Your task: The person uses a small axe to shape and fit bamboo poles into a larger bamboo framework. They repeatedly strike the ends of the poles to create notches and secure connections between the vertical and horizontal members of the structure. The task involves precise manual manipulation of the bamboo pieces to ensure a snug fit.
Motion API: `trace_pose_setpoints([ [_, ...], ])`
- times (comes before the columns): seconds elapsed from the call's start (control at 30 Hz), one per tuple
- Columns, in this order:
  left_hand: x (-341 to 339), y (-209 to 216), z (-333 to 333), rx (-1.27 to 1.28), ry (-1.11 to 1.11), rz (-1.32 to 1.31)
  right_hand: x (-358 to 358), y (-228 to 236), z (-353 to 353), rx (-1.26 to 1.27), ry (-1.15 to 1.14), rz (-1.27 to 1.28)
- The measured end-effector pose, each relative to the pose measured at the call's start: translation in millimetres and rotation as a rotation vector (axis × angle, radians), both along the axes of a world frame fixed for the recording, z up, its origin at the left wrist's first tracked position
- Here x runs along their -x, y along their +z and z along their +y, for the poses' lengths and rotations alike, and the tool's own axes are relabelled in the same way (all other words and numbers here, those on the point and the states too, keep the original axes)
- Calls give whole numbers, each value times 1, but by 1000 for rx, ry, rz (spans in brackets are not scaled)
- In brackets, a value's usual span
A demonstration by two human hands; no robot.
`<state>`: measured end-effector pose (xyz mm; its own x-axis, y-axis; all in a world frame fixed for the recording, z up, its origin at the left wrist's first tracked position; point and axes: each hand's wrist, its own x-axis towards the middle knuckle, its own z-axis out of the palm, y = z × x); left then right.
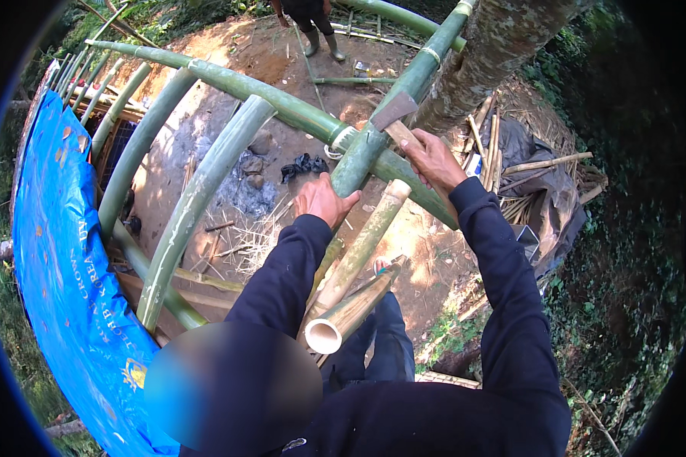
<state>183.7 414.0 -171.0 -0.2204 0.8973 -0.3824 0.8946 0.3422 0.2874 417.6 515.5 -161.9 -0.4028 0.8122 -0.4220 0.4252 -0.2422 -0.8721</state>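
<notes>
My right hand (434, 161) is closed round the wooden handle of a hatchet (395, 112). Its dark metal head lies against the upper side of a thick green bamboo pole (413, 76), which runs away from me toward the tree. My left hand (322, 201) grips the near end of this same pole, thumb on its right side. Under it, at a joint, passes another long green bamboo pole (282, 105), set crosswise. Just below my hands, two cut yellowish bamboo lengths (362, 247) slant toward me, one with its hollow end (324, 335) facing up.
A tree trunk (492, 57) rises beyond my right hand. Curved bamboo rafters (206, 198) and a blue tarp (68, 266) fill the left. Below are ash, stones and a black plastic bag (303, 166). Another person in boots (324, 44) stands at the far side.
</notes>
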Motion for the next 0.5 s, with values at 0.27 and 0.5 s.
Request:
trace_pose_setpoints([
  [0.27,1,-2,0,-15,-1,-14,1,-4,9,-608,-85,-187],
  [0.5,0,3,0,17,0,-15,0,7,3,-591,105,-290],
])
